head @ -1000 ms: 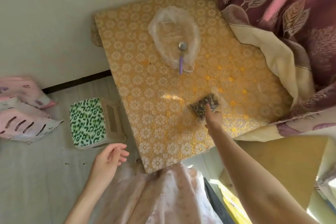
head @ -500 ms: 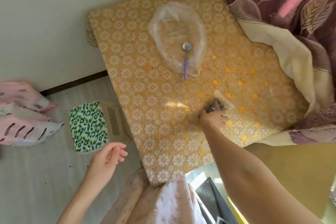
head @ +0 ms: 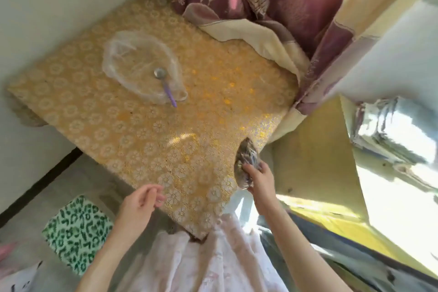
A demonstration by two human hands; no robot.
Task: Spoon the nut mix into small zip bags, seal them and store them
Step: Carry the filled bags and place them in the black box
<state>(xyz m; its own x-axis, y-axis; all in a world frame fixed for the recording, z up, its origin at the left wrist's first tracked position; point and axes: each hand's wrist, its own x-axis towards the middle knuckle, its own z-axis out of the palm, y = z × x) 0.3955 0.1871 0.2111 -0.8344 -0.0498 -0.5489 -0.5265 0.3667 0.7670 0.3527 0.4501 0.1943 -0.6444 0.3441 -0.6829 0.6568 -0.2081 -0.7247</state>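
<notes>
My right hand (head: 259,180) grips a small clear zip bag (head: 245,159) filled with dark nut mix, held in the air at the table's near right edge. My left hand (head: 139,204) hovers over the table's front edge with loosely curled fingers and holds nothing. A large, nearly empty clear plastic bag (head: 132,61) lies flat at the far side of the yellow flowered table (head: 142,130). On that bag rests a metal spoon (head: 164,84) with a purple handle.
A maroon leaf-patterned curtain (head: 260,0) hangs over the table's far right corner. A green leopard-print stool (head: 75,227) stands on the floor at the lower left. Yellow panels and bright reflective things (head: 388,140) fill the right. Pale pink fabric (head: 208,261) covers my lap.
My right hand has lifted the nut bag off the table and drawn it toward the near right edge. The camera has swung right. My left hand has risen closer to the table's front edge.
</notes>
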